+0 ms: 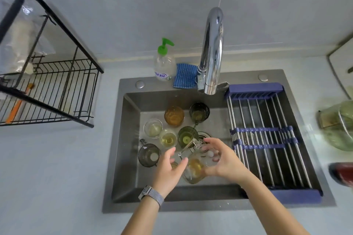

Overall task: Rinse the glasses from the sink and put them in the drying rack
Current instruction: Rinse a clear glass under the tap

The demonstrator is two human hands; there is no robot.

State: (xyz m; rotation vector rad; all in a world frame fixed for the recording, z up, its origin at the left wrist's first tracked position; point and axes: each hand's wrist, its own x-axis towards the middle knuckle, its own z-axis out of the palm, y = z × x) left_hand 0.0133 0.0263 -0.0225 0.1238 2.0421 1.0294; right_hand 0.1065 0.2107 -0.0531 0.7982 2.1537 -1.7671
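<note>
Clear glass is what both hands are busy with: a tumbler [193,168], tilted and holding some amber liquid, sits low over the near part of the grey sink [129,139]. The right hand [223,160] curls round its right side, fingers wrapped on the wall, while the left hand [170,166] lies against its left side with fingers fairly straight, steadying rather than clutching. Six more glasses stand on the sink floor behind: an amber glass [174,115], a dark green glass [199,111], two clear ones [153,127] [168,138], a green glass [187,136] and a smoky grey glass [149,155]. I judge the held tumbler to be stiff, brittle and likely slick when wet, with the liquid adding a little weight; it wants a grip round the mid-wall rather than a pinch at the thin rim, and care to avoid knocking its neighbours or the steel sink wall. The tap [211,51] hangs above, with no water visibly running. The roll-up rack [267,139] with steel rods lies across the sink's right side, just beside the right hand, and a black wire rack [57,86] stands on the counter to the left.
</note>
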